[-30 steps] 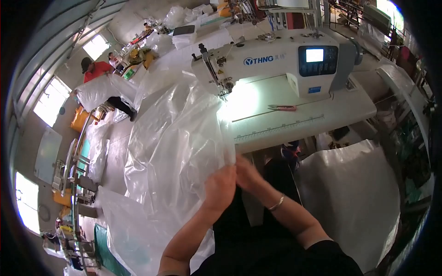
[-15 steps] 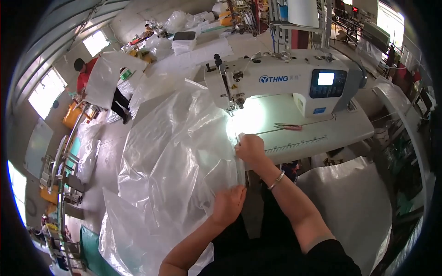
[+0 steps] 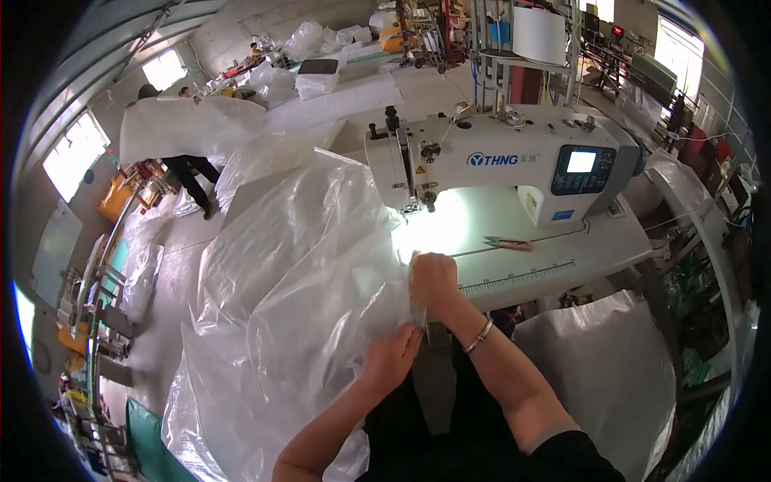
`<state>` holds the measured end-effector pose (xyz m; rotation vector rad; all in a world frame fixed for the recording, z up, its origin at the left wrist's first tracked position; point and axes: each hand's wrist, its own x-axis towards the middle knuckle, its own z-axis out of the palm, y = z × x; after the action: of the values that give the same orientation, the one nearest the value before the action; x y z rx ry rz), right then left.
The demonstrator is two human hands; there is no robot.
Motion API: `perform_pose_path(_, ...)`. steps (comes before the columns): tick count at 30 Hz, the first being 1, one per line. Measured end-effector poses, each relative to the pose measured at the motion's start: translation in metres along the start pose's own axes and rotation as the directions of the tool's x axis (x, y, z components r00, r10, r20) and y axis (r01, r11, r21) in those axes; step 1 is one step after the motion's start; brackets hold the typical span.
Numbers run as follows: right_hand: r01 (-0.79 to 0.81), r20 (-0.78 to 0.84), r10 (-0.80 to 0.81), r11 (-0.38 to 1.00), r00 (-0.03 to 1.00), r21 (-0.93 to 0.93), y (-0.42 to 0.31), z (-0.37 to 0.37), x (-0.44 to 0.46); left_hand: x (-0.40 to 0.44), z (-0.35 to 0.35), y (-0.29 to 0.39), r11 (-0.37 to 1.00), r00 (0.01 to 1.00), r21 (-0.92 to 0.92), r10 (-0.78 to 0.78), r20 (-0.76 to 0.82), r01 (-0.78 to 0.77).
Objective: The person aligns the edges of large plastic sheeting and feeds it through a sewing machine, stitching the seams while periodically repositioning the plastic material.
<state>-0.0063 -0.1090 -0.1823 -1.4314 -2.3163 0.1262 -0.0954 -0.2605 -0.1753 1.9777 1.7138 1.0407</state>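
Note:
A large translucent plastic sheet (image 3: 297,273) spreads over the left of the sewing table and hangs down in folds toward me. My right hand (image 3: 434,283) is closed on its right edge, just in front of the lit needle area of a white sewing machine (image 3: 498,157). Lower along that same edge, my left hand (image 3: 391,355) also pinches the plastic. The upper end of the edge runs to the presser foot (image 3: 409,210), where glare hides the detail. Red-handled thread snips (image 3: 509,243) lie on the machine bed, right of my right hand.
A ruler strip (image 3: 518,277) runs along the bed's front. Grey sheeting (image 3: 598,377) hangs at my right. White thread cone (image 3: 539,36) stands behind the machine. Across the room at left, a person (image 3: 191,173) holds up another plastic sheet (image 3: 189,128). Stacked sheets (image 3: 316,79) lie farther back.
The view has shifted slightly. Both hands keep their grip on the plastic edge, and its folds have changed a little. The person at left has spread their sheet out wider and higher.

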Motion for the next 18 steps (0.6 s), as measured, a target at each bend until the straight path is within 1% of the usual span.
perform_pose_path(1,0.019,-0.032,-0.018,0.999,0.999,0.038,0.004,0.003,0.005,0.007,0.0,-0.001,0.999,1.0,-0.038,-0.019,-0.013,0.019)
perform_pose_path(2,0.018,-0.035,-0.017,0.999,0.999,0.036,0.006,0.008,0.009,0.014,0.0,-0.002,0.996,0.999,-0.077,-0.037,-0.024,0.035)
perform_pose_path(3,0.014,-0.051,-0.01,0.997,0.999,0.07,0.007,0.007,0.014,0.02,0.001,-0.004,0.996,0.999,-0.079,-0.032,-0.024,0.03)
perform_pose_path(5,0.009,-0.071,-0.002,0.995,0.998,0.101,0.009,0.006,0.015,0.031,0.003,-0.009,0.999,0.995,-0.032,-0.025,-0.093,0.022)
perform_pose_path(6,-0.032,-0.023,0.035,0.992,0.999,0.124,0.004,-0.004,0.01,0.035,0.003,-0.011,0.999,0.995,-0.033,-0.022,-0.094,0.019)
perform_pose_path(7,-0.073,0.025,0.07,0.987,0.997,0.145,0.001,-0.01,0.007,0.039,0.002,-0.012,0.995,0.994,-0.081,-0.068,-0.08,0.061)
perform_pose_path(8,-0.073,0.024,0.07,0.987,0.997,0.142,0.002,-0.007,0.007,0.044,0.001,-0.014,0.986,0.992,-0.128,-0.113,-0.064,0.104)
perform_pose_path(9,-0.078,0.01,0.078,0.983,0.997,0.163,0.003,-0.002,0.009,0.048,0.002,-0.015,0.986,0.992,-0.129,-0.112,-0.064,0.103)
perform_pose_path(11,-0.084,-0.001,0.086,0.978,0.996,0.188,0.007,0.008,0.014,0.055,0.002,-0.017,1.0,0.995,-0.003,0.0,-0.104,0.0)
perform_pose_path(12,-0.06,-0.003,0.062,0.978,0.998,0.199,0.008,0.009,0.02,0.059,0.001,-0.015,1.0,0.995,0.0,-0.001,-0.103,0.001)
perform_pose_path(13,-0.035,-0.005,0.037,0.977,0.999,0.21,0.01,0.009,0.025,0.063,0.0,-0.012,0.999,0.997,0.043,-0.024,-0.079,0.027)
perform_pose_path(14,-0.034,-0.003,0.036,0.976,0.999,0.214,0.012,0.01,0.028,0.065,-0.001,-0.01,0.995,0.997,0.086,-0.049,-0.056,0.054)
perform_pose_path(15,-0.032,0.01,0.031,0.979,0.999,0.2,0.013,0.009,0.03,0.065,-0.002,-0.006,0.994,0.997,0.09,-0.053,-0.057,0.057)
perform_pose_path(17,-0.027,0.026,0.022,0.981,0.999,0.192,0.014,0.007,0.026,0.064,-0.002,0.001,0.985,0.998,0.166,-0.048,0.033,0.042)
perform_pose_path(18,-0.041,-0.004,0.043,0.982,0.999,0.186,0.015,0.004,0.02,0.061,-0.001,0.003,0.984,0.998,0.171,-0.055,0.033,0.049)
